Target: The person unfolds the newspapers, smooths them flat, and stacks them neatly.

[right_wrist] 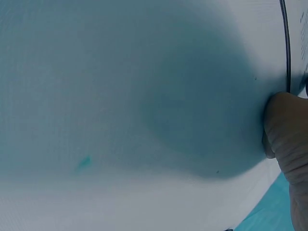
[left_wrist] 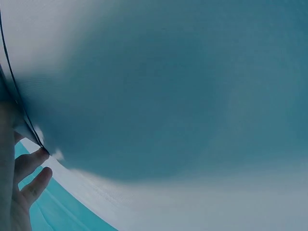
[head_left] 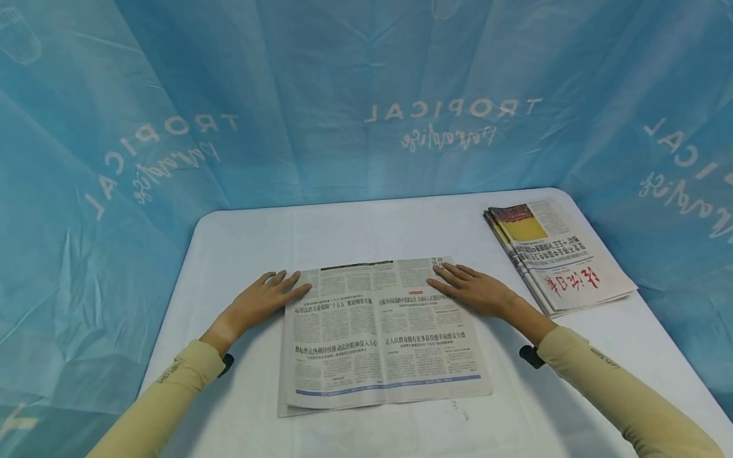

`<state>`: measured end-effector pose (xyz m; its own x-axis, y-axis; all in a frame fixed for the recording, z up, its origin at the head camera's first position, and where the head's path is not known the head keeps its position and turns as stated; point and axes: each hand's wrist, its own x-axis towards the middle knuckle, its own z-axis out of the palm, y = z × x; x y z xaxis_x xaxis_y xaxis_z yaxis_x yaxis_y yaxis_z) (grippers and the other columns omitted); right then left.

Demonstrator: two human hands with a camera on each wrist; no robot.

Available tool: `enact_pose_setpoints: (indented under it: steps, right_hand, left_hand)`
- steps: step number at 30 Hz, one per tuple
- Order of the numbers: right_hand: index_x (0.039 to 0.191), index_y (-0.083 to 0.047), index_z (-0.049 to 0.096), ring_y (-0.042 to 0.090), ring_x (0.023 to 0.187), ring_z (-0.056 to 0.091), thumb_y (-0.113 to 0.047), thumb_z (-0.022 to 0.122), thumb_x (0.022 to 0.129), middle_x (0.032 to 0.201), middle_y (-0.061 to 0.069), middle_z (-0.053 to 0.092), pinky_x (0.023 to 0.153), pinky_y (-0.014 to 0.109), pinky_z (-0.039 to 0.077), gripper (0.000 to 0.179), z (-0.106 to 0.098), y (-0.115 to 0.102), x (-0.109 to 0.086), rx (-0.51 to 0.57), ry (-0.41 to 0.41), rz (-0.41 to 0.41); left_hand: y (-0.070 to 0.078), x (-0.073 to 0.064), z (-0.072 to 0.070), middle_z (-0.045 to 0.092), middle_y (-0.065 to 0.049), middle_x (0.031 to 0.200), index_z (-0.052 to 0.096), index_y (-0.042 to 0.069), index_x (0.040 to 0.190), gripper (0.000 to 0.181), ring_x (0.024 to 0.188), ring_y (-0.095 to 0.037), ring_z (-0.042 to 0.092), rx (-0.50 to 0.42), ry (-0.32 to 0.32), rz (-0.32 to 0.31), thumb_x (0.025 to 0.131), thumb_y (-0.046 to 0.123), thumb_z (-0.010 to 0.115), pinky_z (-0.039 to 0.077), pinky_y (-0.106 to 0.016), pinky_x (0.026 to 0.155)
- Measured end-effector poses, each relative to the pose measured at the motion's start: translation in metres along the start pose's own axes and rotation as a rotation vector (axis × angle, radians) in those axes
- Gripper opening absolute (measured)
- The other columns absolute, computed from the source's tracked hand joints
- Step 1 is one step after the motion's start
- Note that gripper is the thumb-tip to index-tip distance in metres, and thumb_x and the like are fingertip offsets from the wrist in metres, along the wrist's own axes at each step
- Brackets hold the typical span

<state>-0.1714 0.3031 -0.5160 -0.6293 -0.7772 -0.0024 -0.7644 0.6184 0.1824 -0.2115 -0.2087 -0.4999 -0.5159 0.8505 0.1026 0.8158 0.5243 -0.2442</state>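
A folded newspaper [head_left: 389,337] lies flat on the white table, its printed text facing up and a fold line down its middle. At its upper left edge, my left hand [head_left: 260,304] touches the paper with the thumb over the edge and the other fingers loosely extended. My right hand [head_left: 480,292] rests its spread, fairly straight fingers on the upper right corner. In the left wrist view, part of the left hand [left_wrist: 31,187] shows beside the paper's dark edge. Only the side of the right hand [right_wrist: 288,134] appears in the right wrist view; its fingertips are hidden there.
A stack of folded newspapers [head_left: 572,267] lies at the table's right side, beyond the right hand. Blue printed curtains [head_left: 355,83] hang behind and on both sides of the white table [head_left: 355,229].
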Motion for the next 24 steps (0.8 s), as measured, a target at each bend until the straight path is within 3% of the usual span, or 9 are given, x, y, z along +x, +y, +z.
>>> enact_pose_setpoints:
  steps: [7, 12, 19, 24]
  right_hand:
    - [0.152, -0.012, 0.034, 0.037, 0.143, 0.032, -0.004, 0.058, 0.094, 0.157, 0.017, 0.032, 0.114, 0.050, 0.030, 0.063, -0.002, 0.002, 0.001, 0.018, -0.031, 0.027]
    - [0.153, -0.013, 0.034, 0.037, 0.144, 0.031, -0.005, 0.056, 0.096, 0.157, 0.016, 0.031, 0.115, 0.050, 0.028, 0.062, -0.003, 0.002, 0.001, 0.041, -0.035, 0.038]
    - [0.150, -0.011, 0.039, 0.039, 0.141, 0.035, 0.000, 0.061, 0.091, 0.155, 0.018, 0.035, 0.113, 0.052, 0.031, 0.064, -0.002, -0.001, -0.001, 0.092, 0.028, 0.033]
    - [0.149, -0.009, 0.040, 0.040, 0.141, 0.035, 0.002, 0.059, 0.091, 0.154, 0.020, 0.035, 0.113, 0.052, 0.029, 0.062, -0.003, -0.003, 0.002, 0.106, 0.054, 0.043]
  left_hand:
    - [0.000, 0.002, -0.004, 0.053, -0.019, 0.141, 0.050, 0.014, 0.143, 0.051, 0.121, -0.042, 0.057, -0.060, -0.011, -0.042, 0.093, 0.013, 0.064, 0.047, -0.052, 0.096]
    - [0.001, 0.005, -0.006, 0.050, -0.018, 0.144, 0.051, 0.018, 0.143, 0.049, 0.125, -0.044, 0.053, -0.143, -0.057, -0.097, 0.096, 0.013, 0.061, 0.047, -0.055, 0.095]
    - [-0.001, 0.010, -0.009, 0.054, -0.018, 0.141, 0.056, 0.019, 0.139, 0.047, 0.123, -0.043, 0.055, -0.277, -0.069, -0.158, 0.095, 0.004, 0.059, 0.046, -0.057, 0.094]
    - [-0.002, 0.012, -0.013, 0.053, -0.015, 0.142, 0.057, 0.019, 0.138, 0.038, 0.128, -0.044, 0.051, -0.385, -0.118, -0.234, 0.099, 0.021, 0.056, 0.042, -0.059, 0.099]
